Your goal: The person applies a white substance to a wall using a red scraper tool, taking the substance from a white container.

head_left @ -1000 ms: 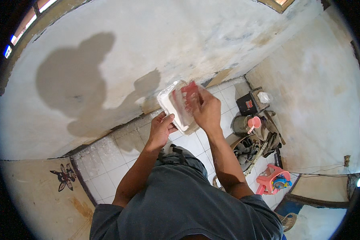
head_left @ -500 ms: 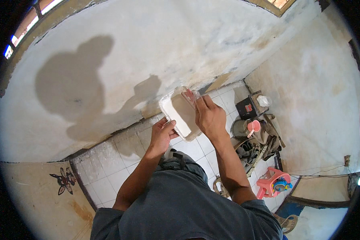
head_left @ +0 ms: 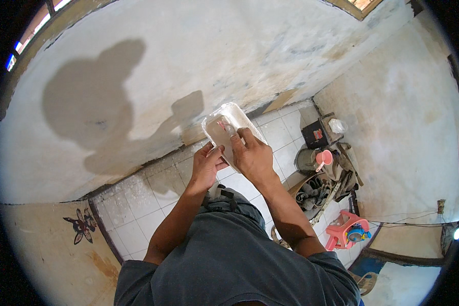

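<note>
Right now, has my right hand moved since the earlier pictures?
Yes: your right hand has moved left, farther from the pink dipper.

Left head fisheye, facing steeply down, fairly close; left hand (head_left: 205, 166) and right hand (head_left: 254, 156) grip mid-frame, T-shirt (head_left: 234, 255) nearside of grip, plastered wall (head_left: 229, 56) beyond.

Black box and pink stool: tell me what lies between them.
In the head view, a grey bucket, a pink dipper and a jumbled heap of dark and brown things lie between the black box and the pink stool.
</note>
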Motion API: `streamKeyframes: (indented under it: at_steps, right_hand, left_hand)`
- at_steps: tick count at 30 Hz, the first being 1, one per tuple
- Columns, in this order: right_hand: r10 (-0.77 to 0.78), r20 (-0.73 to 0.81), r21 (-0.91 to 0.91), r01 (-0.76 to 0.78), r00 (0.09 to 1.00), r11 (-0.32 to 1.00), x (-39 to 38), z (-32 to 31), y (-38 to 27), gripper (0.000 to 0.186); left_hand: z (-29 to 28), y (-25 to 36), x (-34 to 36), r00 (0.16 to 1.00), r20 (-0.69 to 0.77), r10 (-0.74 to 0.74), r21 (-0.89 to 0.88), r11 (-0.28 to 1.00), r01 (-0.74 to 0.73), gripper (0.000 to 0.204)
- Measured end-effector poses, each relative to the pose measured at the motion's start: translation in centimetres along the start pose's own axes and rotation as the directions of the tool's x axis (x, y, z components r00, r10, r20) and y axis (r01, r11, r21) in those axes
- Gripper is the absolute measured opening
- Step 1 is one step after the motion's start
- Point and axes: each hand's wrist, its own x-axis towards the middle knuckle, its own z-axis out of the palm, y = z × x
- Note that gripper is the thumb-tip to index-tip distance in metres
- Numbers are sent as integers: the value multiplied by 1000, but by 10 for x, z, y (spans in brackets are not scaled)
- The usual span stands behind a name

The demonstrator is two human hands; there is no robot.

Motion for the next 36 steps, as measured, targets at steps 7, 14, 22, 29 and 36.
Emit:
streamKeyframes:
  at_steps: [7, 14, 22, 29, 36]
  right_hand:
    - [52, 28, 57, -54, 998, 997, 7, -3, 2, 44]
    - [79, -5, 195, -77, 997, 978, 13, -8, 1, 42]
    - [82, 24, 230, -86, 996, 969, 17, -15, -1, 37]
    - [98, 8, 315, -95, 995, 944, 12, -10, 4, 28]
    - [375, -32, 522, -304, 927, 797, 5, -3, 22, 20]
  left_hand:
    - [1, 5, -3, 1000, -15, 22, 19, 1000, -22, 28]
    - [1, 6, -1, 1000, -6, 2, 28, 1000, -2, 30]
    - [-1, 3, 1, 1000, 10, 7, 14, 1000, -7, 32]
    - [2, 2, 4, 1000, 17, 26, -9, 1000, -25, 36]
    - [1, -1, 3, 1000, -18, -3, -24, 1000, 3, 38]
